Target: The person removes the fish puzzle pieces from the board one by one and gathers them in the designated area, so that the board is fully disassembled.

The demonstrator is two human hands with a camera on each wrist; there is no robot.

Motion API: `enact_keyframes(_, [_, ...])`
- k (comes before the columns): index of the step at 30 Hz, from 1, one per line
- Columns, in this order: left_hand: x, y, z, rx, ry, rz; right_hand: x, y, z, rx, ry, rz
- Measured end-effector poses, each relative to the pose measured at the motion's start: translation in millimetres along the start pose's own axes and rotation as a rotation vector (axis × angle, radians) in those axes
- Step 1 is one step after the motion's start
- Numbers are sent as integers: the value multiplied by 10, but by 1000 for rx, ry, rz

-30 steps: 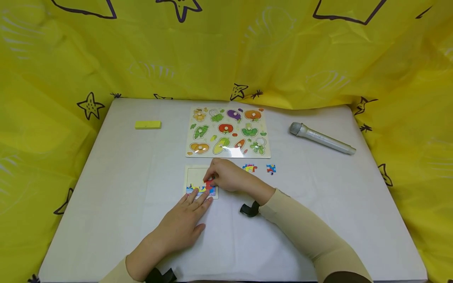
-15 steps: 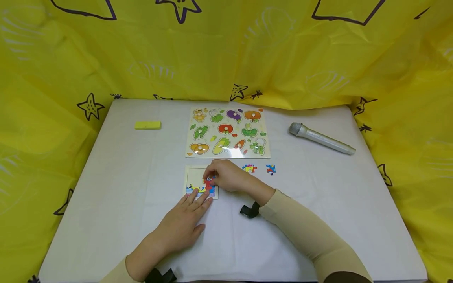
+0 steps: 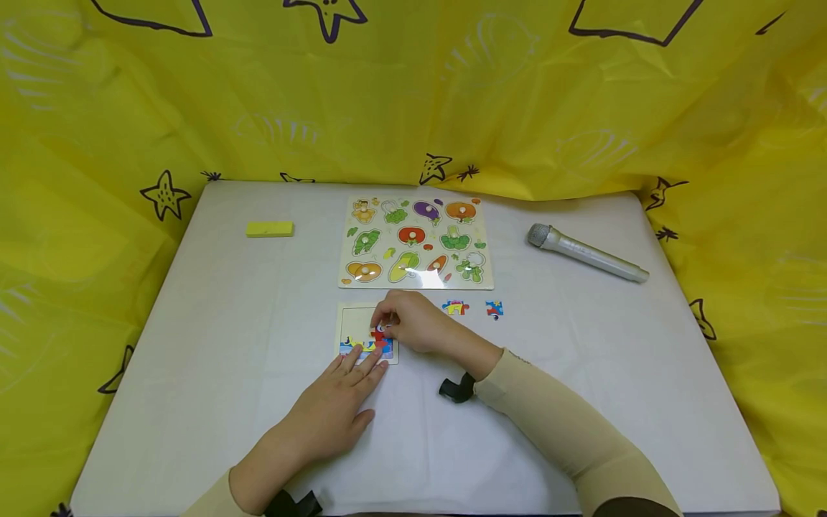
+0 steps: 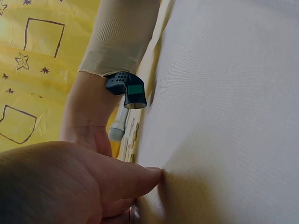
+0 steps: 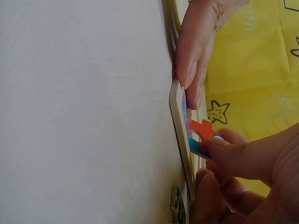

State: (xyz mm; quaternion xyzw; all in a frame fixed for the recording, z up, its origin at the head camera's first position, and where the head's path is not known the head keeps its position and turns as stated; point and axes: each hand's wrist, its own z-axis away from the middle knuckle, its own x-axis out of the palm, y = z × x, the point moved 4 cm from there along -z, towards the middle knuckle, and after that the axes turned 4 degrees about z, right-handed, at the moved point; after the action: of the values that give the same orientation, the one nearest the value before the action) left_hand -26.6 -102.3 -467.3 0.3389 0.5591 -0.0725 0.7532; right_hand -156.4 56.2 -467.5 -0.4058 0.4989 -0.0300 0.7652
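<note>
The left hand (image 3: 339, 409) lay with fingers extended on the square, pale wooden puzzle tray (image 3: 354, 317); at its right side, the right hand (image 3: 413, 319) pinched a tilted red-and-blue jigsaw piece (image 5: 199, 126). Fitting appeared underway; next move likely called for aligning, then pressing.

The head view is facing forward and down over a white-clothed table (image 3: 426, 431); both wrist views are skimming it closely, sharing a yellow star-patterned curtain (image 5: 254, 70).
</note>
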Motion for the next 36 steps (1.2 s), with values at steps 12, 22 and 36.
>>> enact_keyframes(12, [-8,6,0,-1,-1,-4,1,-47,21,21,60,16])
enact_keyframes(22, [9,0,-6,-1,1,-4,-128,42,62,95,59,-240])
enact_keyframes(36, [16,-4,-6,-25,-25,6,-502,410,342,208,82,-366])
